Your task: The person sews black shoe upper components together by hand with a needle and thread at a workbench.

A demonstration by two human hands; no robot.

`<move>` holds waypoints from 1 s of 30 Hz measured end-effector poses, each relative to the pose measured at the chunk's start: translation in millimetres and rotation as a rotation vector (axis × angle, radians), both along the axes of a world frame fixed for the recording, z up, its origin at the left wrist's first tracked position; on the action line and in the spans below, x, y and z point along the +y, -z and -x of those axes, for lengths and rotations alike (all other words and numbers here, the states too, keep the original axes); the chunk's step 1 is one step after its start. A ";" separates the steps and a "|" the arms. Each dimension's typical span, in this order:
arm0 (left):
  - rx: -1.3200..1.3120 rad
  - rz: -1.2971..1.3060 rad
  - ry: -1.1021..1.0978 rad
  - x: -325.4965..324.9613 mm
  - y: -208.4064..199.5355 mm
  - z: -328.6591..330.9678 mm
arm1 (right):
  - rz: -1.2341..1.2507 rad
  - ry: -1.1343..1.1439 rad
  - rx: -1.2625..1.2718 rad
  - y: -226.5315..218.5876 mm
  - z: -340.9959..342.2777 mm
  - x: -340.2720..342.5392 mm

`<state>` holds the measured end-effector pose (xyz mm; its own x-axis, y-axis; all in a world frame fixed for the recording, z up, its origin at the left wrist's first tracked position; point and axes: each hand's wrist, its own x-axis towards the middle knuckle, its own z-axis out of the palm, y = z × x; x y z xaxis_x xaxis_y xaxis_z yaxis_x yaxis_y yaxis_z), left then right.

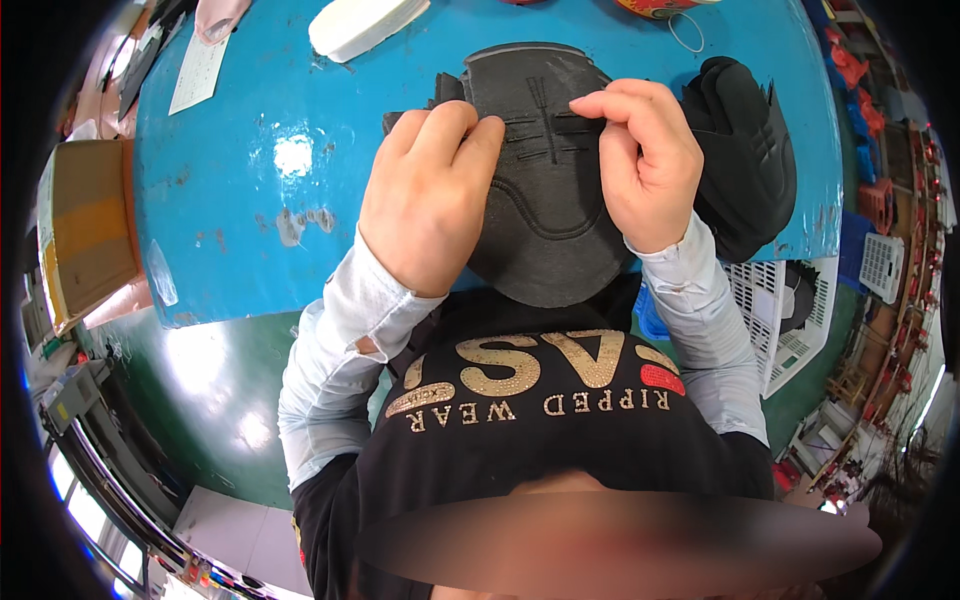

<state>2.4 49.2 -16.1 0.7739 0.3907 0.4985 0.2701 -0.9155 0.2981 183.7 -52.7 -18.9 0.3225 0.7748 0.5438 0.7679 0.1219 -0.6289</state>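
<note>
Black panel (545,215), one, on blue bench (290,240), squarely before the wearer, rounded end toward the body. Landmark for all places below.

Handling, as judged: likely light for its breadth; firm enough to keep its outline, yet probably flexible when bent. Matt face, so unlikely to slip. Not fragile by appearance; surface lines perhaps prone to scuffing. Best taken by the opposite side margins, clear of the lines.

Appearance: black to charcoal, fine-grained, broad and tongue-shaped. Lengthwise line with several short crossbars toward the far half; curved double line sweeping across below. Pale wear or dust near the far end. Cannot tell whether stitched or moulded.

Hands: set apart, one to each side of the panel. Left hand (425,200), fingers bent over the left margin, tips hidden; cannot tell how firmly closed. Right hand (655,165), forefinger bent inward over the right margin, tip beside a short dark strip (577,124); cannot tell whether pinching.

Surroundings: ridged black part (449,88), at the panel's far left corner. Pile of black pieces (745,160), just right of the panel. White oval container (368,25), beyond and left. Cardboard box (88,220), well left.
</note>
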 end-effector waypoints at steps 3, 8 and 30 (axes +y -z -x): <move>0.008 0.044 0.004 -0.7 -1.6 0.0 | -0.031 0.007 0.006 1.5 1.8 0.9; 0.006 0.094 0.034 1.4 -1.4 -0.6 | -0.006 -0.015 -0.058 3.9 2.9 -0.1; 0.111 0.080 0.071 -2.1 -6.6 -1.7 | 0.080 -0.077 -0.360 4.9 4.6 6.5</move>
